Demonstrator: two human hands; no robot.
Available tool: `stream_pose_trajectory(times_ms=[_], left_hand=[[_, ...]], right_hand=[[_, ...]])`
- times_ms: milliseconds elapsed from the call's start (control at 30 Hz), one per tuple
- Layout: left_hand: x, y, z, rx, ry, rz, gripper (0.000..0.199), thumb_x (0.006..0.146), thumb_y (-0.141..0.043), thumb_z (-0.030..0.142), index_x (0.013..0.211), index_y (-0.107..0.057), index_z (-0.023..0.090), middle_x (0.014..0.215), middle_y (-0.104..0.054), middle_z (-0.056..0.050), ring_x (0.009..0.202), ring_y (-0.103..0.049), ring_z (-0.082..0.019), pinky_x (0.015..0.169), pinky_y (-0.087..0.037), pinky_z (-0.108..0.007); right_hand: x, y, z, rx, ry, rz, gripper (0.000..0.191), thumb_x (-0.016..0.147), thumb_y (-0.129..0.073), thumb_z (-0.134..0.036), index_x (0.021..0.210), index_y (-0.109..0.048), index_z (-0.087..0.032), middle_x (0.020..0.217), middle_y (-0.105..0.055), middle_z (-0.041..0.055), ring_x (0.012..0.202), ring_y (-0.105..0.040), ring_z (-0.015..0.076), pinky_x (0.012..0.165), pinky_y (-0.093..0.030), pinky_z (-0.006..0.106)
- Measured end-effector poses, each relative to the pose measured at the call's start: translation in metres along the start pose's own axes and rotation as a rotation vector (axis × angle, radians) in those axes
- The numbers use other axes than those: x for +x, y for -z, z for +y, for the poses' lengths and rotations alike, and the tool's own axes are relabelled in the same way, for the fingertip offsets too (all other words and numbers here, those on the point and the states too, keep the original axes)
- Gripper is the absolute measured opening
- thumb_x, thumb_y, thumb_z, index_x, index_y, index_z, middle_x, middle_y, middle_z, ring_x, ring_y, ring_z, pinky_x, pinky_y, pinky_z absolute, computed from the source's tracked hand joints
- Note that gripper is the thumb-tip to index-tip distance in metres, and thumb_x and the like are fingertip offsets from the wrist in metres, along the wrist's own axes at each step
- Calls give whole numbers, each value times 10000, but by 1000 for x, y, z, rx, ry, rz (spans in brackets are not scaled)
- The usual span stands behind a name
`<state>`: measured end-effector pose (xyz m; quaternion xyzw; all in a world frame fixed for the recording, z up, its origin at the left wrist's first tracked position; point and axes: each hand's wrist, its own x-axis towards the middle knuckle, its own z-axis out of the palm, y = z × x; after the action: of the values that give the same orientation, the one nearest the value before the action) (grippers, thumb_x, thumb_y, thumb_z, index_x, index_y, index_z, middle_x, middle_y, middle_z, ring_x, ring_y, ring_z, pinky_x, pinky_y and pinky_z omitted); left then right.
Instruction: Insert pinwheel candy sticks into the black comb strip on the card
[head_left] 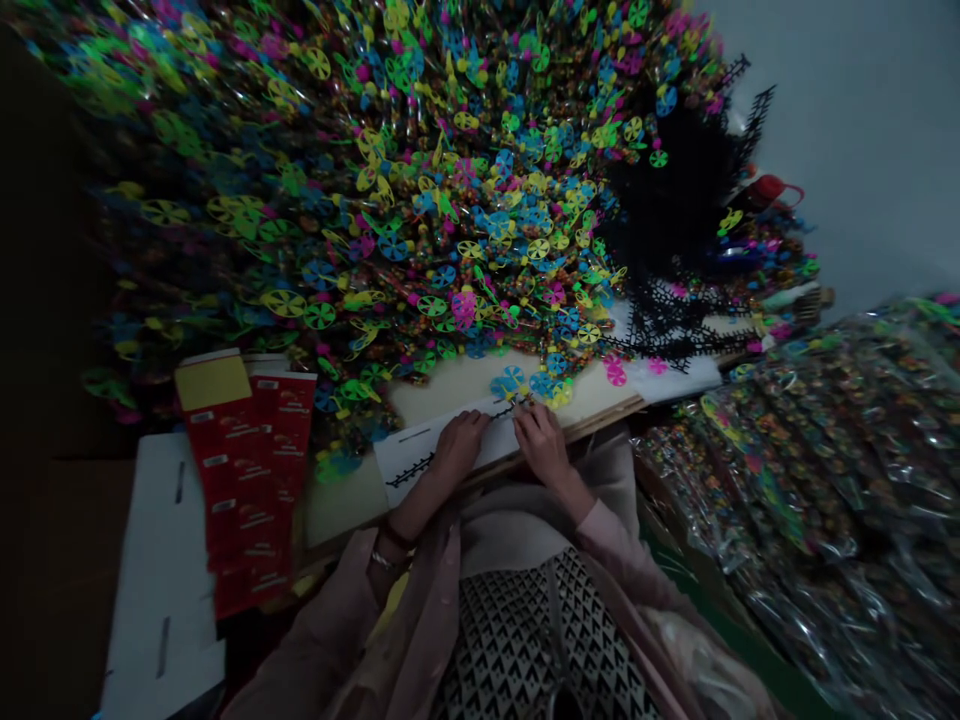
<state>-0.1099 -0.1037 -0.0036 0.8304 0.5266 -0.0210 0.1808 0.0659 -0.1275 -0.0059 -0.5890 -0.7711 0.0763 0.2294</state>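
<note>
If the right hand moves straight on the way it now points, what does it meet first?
The right hand would likely meet the black toothed strip on the white card, just past its fingertips, though depth is unclear. Colored pinwheels lie beyond.

Light is dim overall, with deep shadow left of the left grip (459, 447), a paler glow on the wall (847, 130) far beyond, soft glints on plastic bags (825, 500), and stretched, curving wide-angle edges.

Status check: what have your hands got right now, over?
Left hand flat on white card. Right hand fingertips at black toothed plastic strip. Heap of colored plastic pinwheels against the card's far edge.
</note>
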Motion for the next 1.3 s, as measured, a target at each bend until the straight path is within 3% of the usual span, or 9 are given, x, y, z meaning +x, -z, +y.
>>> stream_pose_trajectory(times_ms=[167, 300, 467, 600, 800, 900, 1000, 1167, 1300], left_hand=[[1, 1, -2, -41, 8, 10, 272, 889, -391, 60, 1014, -599, 183, 998, -622, -91, 982, -559, -219, 840, -449, -327], [1, 4, -2, -27, 13, 19, 259, 905, -380, 79, 981, -604, 183, 977, -629, -84, 961, -569, -212, 816, -450, -315], [1, 6, -2, -11, 23, 11, 248, 930, -367, 121, 985, -603, 171, 959, -639, -85, 932, -587, -199, 804, -446, -303], [0, 6, 0, -32, 50, 18, 243, 946, -366, 159, 989, -604, 172, 958, -641, -81, 940, -588, -189, 830, -440, -300], [-1, 5, -1, -33, 30, 26, 248, 947, -360, 155, 990, -603, 173, 948, -644, -75, 931, -589, -200, 806, -446, -304], [-1, 4, -2, -22, 28, 24, 246, 947, -358, 153, 980, -602, 169, 951, -647, -75, 922, -592, -206, 788, -446, -305], [0, 2, -2, -37, 30, 21, 245, 944, -359, 141, 985, -600, 166, 965, -642, -82, 940, -588, -203, 807, -442, -306], [-1, 4, -1, -41, 33, 8, 233, 929, -384, 131, 1011, -599, 167, 967, -639, -86, 931, -587, -212, 802, -447, -314], [-1, 5, -2, -72, 18, 4, 229, 929, -390, 144, 1013, -601, 171, 971, -636, -84, 935, -585, -207, 815, -448, -308]], right_hand=[[0, 30, 25, -48, 23, -25, 328, 930, -462, -224, 1231, -591, -250, 1141, -574, 94, 1032, -525, 216, 896, -446, 361], [30, 56, 91, -298, -111, -40, 460, 860, -431, -55, 1236, -586, -270, 1344, -491, 87, 1172, -433, 270, 925, -387, 436], [60, 60, 154, -311, -10, -182, 359, 906, -432, -149, 1235, -569, -196, 1303, -535, 126, 1259, -370, 263, 979, -335, 450], [53, 52, 160, -248, 21, -131, 355, 915, -355, -130, 1184, -586, -141, 1273, -538, 137, 1260, -385, 235, 1016, -342, 427], [36, 55, 162, -293, 17, -202, 394, 864, -429, -103, 1235, -554, -149, 1235, -532, 151, 1224, -388, 265, 990, -380, 443], [29, 67, 151, -251, -36, -89, 312, 900, -481, -261, 1172, -570, -137, 1156, -546, 160, 1157, -433, 280, 955, -408, 439], [19, 68, 106, -109, -67, 49, 339, 921, -473, -349, 1187, -541, -150, 1063, -576, 123, 984, -532, 233, 869, -465, 374], [4, 27, 5, -113, 27, 19, 366, 950, -426, -278, 1305, -516, -277, 912, -573, 85, 891, -534, 208, 748, -470, 297], [-6, -10, -18, -200, 36, -4, 449, 944, -366, -161, 1365, -464, -282, 960, -559, 124, 938, -505, 240, 708, -454, 320]])
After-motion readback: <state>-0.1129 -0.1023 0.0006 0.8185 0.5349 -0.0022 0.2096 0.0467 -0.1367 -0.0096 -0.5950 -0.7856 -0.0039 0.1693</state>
